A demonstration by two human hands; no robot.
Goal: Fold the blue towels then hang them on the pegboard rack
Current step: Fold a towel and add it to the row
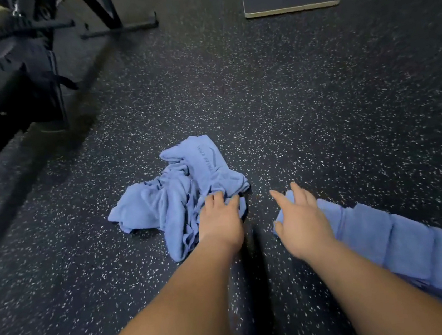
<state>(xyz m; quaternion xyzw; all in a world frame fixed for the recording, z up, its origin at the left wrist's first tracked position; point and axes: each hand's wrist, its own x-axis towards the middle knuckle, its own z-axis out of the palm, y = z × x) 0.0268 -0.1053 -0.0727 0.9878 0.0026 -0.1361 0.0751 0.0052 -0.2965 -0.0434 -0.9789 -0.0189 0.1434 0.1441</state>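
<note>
The crumpled blue towel (174, 200) is spread on the floor (317, 101), left of and under the left hand (220, 219), whose released fingers are rested on it. The right hand (300, 221) is held released, fingers spread, over the end of the folded blue towel (402, 243).

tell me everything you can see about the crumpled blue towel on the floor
The crumpled blue towel is thin, soft-looking light-blue cloth, bunched in wrinkled heaps and not yet folded. Its far part lies flatter and carries dark printed lettering, too blurred to read fully. It lies on the dark speckled floor in front of the person. The left hand rests on its near right edge, fingertips on the cloth.
</note>
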